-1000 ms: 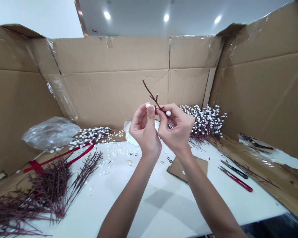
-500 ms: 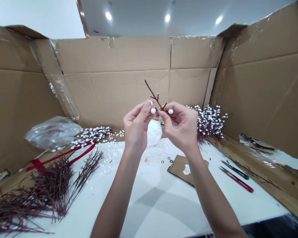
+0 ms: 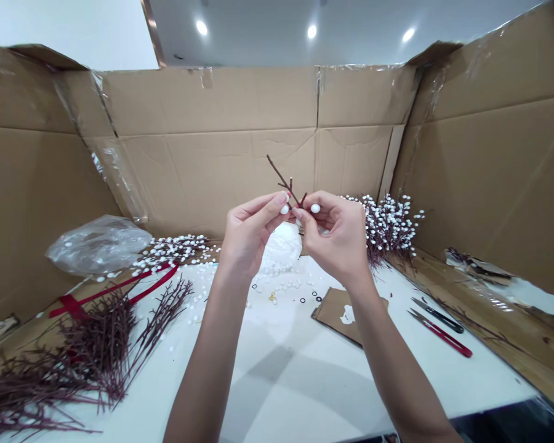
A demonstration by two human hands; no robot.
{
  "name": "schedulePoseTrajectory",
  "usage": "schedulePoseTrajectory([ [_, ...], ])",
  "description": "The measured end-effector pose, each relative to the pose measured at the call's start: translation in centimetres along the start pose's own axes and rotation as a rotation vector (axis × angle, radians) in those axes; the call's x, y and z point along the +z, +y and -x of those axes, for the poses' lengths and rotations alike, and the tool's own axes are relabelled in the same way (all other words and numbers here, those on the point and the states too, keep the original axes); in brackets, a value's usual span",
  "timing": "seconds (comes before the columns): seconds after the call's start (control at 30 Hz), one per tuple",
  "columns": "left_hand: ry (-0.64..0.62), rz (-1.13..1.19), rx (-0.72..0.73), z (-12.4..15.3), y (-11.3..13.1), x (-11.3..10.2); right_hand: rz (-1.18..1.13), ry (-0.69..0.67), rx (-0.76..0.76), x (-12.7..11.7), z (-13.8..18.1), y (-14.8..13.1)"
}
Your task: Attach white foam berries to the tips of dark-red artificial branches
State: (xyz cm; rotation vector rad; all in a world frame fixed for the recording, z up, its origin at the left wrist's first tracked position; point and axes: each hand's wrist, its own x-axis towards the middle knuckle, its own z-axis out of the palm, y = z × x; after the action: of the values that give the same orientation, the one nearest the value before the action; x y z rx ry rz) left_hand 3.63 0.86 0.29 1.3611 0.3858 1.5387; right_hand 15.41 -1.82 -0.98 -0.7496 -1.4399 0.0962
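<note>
In front of me, above the table, both hands work close together on a brown forked twig (image 3: 281, 176). My right hand (image 3: 336, 229) is closed, with thumb and forefinger pinching the twig near its lower fork. A white berry (image 3: 314, 208) shows beside those fingers. My left hand (image 3: 248, 229) is closed too, its thumb and forefinger pinching a small white ball at one of the side shoots. Just under that pinch sits another white berry (image 3: 284, 210). The fingers partly hide the lower twig, so whether the pinched ball is on the shoot's tip is unclear.
Bare brown twigs (image 3: 101, 344) lie at left near a red ribbon (image 3: 157, 289) and a plastic bag (image 3: 99, 245). White-berried branches (image 3: 388, 227) stand at back right. Behind my hands is a white bag (image 3: 281, 246). Red snips (image 3: 443, 335) and a cardboard piece (image 3: 332, 314) lie right.
My left hand has shifted slightly left and down, its fingers closing in by the side shoot. The twig has dipped a little lower and left. My right hand keeps its pinch.
</note>
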Motion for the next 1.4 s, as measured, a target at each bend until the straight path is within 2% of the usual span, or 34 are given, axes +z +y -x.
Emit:
schedulePoseTrajectory([
  [0.37,-0.002,-0.058,0.013,-0.03,0.30,-0.36,0.062,0.013,-0.012,0.37,0.31,0.00],
  [0.57,0.040,-0.052,-0.014,-0.14,0.11,-0.20,0.083,0.023,-0.033,0.48,0.23,0.16],
  [0.8,0.033,-0.011,-0.058,-0.37,-0.17,-0.15,0.098,0.018,-0.045,0.45,0.01,0.61],
  [1.23,0.055,-0.032,0.007,-0.03,-0.02,0.15,0.136,0.076,-0.159,0.84,0.40,0.69],
  [1.4,0.051,-0.025,0.031,0.03,0.01,0.29,0.133,0.080,-0.160,0.88,0.44,0.78],
])
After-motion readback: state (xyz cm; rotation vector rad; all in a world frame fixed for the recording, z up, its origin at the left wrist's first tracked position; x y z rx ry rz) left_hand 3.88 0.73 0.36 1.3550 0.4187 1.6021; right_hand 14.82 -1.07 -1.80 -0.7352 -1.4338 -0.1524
